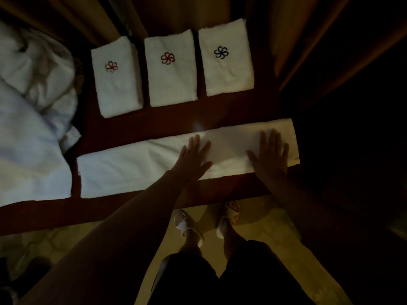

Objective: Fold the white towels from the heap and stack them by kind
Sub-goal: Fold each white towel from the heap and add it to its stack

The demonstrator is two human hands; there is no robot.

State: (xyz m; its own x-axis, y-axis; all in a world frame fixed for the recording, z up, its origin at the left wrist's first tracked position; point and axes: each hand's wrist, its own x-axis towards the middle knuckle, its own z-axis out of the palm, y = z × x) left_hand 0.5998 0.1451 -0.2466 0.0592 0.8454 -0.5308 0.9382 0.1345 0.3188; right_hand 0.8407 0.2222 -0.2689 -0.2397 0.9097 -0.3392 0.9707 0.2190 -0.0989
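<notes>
Fingers point(199, 143) of the left hand point(193, 157) lie straight and spread, flat on the long towel point(136, 166); right hand point(269, 155) does the same near the towel's right end — neither grips anything, both press down. Towel lies folded into a long strip across the middle of the frame, on the dark wooden surface point(132, 208).

Done so far, by the look of it: three folded stacks in a row in the upper centre — left stack point(116, 84) and middle stack point(172, 71) with red flower marks, right stack point(226, 62) with a blue one.

Left to do: the strip needs its crosswise folds and a place on a stack. Heap point(33, 102) at the left edge is large — judging by that, plenty remains.
</notes>
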